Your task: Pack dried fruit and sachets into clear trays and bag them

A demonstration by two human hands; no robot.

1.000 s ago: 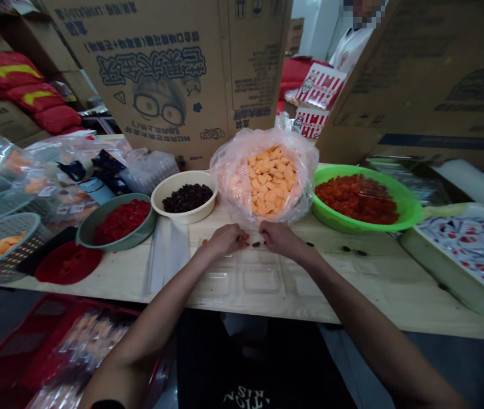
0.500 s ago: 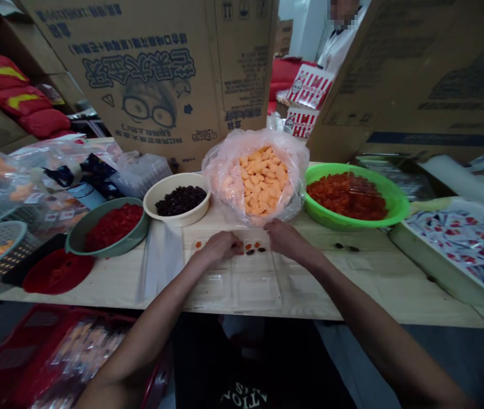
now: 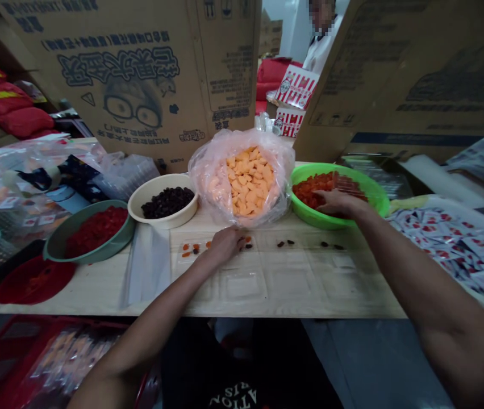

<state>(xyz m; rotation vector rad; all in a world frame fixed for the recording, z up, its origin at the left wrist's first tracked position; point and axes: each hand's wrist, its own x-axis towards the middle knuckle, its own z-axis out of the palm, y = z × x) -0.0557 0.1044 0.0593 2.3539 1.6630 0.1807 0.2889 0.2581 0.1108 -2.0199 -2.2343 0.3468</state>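
My left hand [image 3: 225,245] rests curled on a clear compartment tray [image 3: 250,284] on the wooden table, its fingers bunched over small orange and dark fruit pieces [image 3: 195,249]. My right hand [image 3: 336,201] reaches into the bright green bowl [image 3: 374,196] of red-orange dried fruit, fingers down among the pieces. A plastic bag of pale orange pieces [image 3: 246,180] stands between the two hands. More dark pieces [image 3: 287,243] lie in the tray's far cells.
A cream bowl of dark raisins [image 3: 167,200] and a grey-green bowl of red fruit [image 3: 92,230] sit at the left, with a red lid [image 3: 33,279]. Big cardboard boxes [image 3: 131,74] wall the back. Sachets [image 3: 459,244] fill a tray at right. Another person [image 3: 321,42] stands behind.
My right hand left the tray and moved right into the green bowl. My left hand stayed on the tray's far row. The camera view shifted to the right.
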